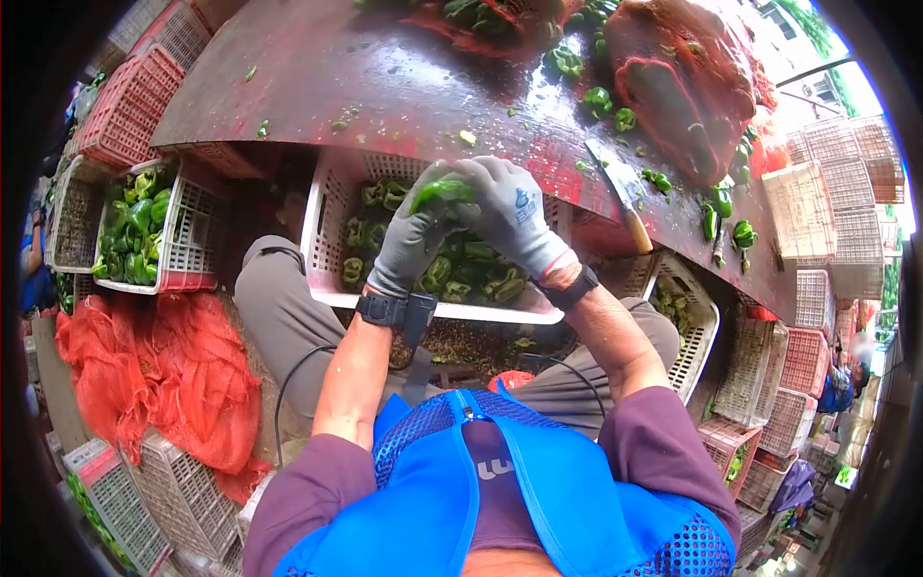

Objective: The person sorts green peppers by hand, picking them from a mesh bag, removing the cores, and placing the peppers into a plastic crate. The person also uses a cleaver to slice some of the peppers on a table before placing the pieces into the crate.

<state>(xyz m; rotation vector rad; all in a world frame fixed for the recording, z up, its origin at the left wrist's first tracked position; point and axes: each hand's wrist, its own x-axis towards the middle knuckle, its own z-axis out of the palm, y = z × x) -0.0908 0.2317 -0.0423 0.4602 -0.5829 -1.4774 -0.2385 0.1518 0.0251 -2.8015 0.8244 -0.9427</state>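
Observation:
Both my hands wear grey gloves and meet above a white plastic crate (329, 221) in front of me. A green pepper (443, 193) is held between them. My left hand (411, 240) wraps it from below and the left side. My right hand (505, 204) covers it from the right, its fingers bent over the top; their tips are partly hidden. Under my hands the crate contains many green pepper pieces (481, 274), some showing cut, open ends. On the table to the right lies a cleaver (613, 183) with a wooden handle, apart from my hands.
A dark, wet table (336, 77) spans the far side, carrying red mesh sacks (678, 106) of peppers and loose scraps. A pepper-filled crate (187, 236) stands at left, above red netting (163, 375). Another crate (707, 332) sits by my right knee. Stacked crates (836, 192) line the right.

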